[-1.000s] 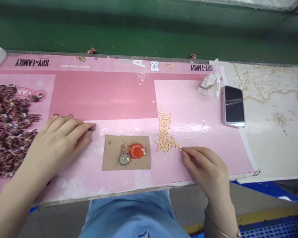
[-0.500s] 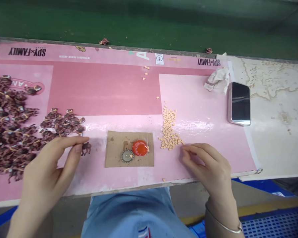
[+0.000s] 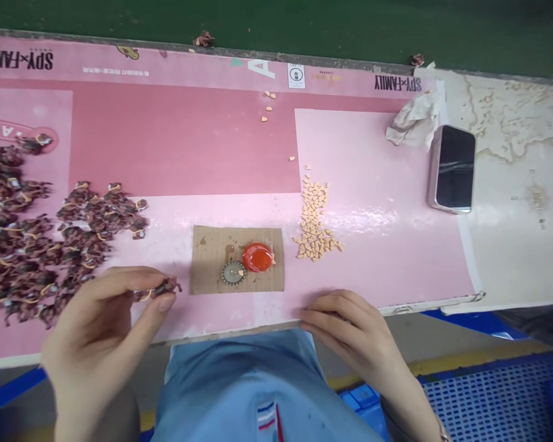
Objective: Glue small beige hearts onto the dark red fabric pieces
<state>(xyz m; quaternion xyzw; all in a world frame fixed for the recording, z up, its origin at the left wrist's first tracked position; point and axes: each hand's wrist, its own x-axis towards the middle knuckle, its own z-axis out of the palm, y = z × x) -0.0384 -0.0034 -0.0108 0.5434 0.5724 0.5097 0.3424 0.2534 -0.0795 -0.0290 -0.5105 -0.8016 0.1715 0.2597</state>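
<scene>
Down by the front edge of the pink printed surface [image 3: 179, 147], the left hand [image 3: 90, 325] has a tiny dark-brown figurine [image 3: 163, 287] pinched in its fingers, lying pretty much sideways toward the brown cardboard square [image 3: 207, 261]; the right hand [image 3: 350, 334] sits open, empty.

Bottle caps [image 3: 258, 257] on cardboard square [image 3: 237, 259]; small figures [image 3: 23, 245] left, heart-shaped pieces [image 3: 312, 224] right, phone [image 3: 452, 168] farther right.

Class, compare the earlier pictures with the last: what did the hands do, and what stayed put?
The left hand has closed on a small dark-brown piece that lay beside it, pinching it between thumb and fingers. The right hand has drawn back from the pale heart-shaped pieces to the board's near edge. Those pieces, the red cap and the metal crown cap stayed put.
</scene>
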